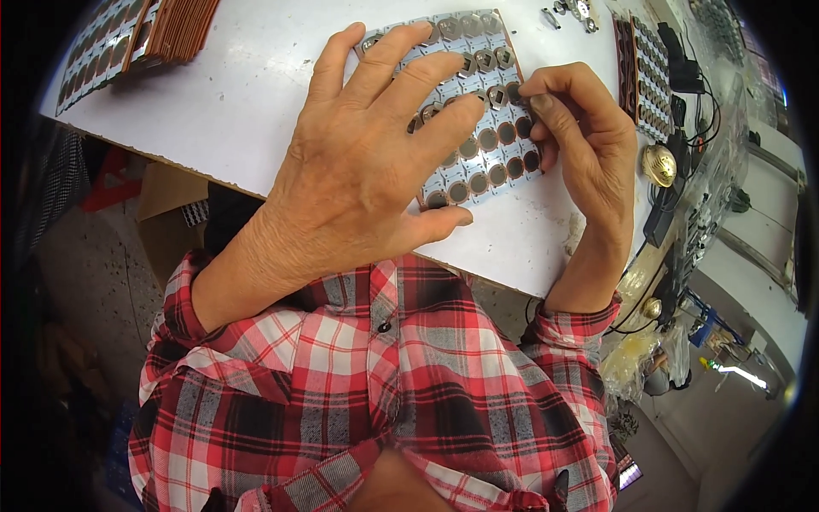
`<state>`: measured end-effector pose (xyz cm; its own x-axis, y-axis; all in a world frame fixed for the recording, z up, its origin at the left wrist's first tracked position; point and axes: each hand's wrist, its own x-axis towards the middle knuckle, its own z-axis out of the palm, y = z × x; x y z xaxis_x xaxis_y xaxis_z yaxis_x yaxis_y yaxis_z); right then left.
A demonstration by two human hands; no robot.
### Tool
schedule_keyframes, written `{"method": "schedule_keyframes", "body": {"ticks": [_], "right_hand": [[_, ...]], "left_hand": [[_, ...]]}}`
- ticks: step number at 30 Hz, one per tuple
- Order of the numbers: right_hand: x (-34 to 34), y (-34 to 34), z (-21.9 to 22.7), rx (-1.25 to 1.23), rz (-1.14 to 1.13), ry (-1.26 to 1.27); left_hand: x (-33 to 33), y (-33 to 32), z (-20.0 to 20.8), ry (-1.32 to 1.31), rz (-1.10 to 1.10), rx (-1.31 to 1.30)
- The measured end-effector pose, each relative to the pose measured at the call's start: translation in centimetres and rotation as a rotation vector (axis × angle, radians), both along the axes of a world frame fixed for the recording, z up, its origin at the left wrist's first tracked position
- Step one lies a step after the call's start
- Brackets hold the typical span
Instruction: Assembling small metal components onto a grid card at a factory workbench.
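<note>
A light blue-white panel of small circuit boards (488, 160) lies on the white table, with rows of round spots across it. On its far rows sit shiny metal battery holders (485, 60); the nearer rows show dark, flat circles. My left hand (354, 145) is spread over the panel's left part, its fingers apart, covering much of the rows. At the right edge, my right hand (589, 136) has thumb and forefinger pinched together beside the end of a middle row. Whatever sits between those fingertips is too hidden to name.
A thick stack of similar panels (175, 30) stands at the far left. Loose small metal parts (573, 13) lie at the far edge. More panels (653, 81), black cables (704, 102) and a gold-coloured rounded object (659, 165) are on the right. The table's front edge runs before me.
</note>
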<state>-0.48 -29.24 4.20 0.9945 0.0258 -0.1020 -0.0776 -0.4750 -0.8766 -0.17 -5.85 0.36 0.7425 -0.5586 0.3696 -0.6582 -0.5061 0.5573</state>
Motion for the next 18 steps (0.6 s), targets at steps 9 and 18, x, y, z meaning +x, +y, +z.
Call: {"method": "schedule_keyframes", "body": {"ticks": [9, 18], "right_hand": [[0.5, -0.1, -1.1, -0.390, 0.224, -0.355], [-0.1, 0.9, -1.0, -0.127, -0.084, -0.126]], "left_hand": [[0.1, 0.1, 0.1, 0.005, -0.006, 0.022], [0.0, 0.1, 0.2, 0.003, 0.010, 0.038]]}}
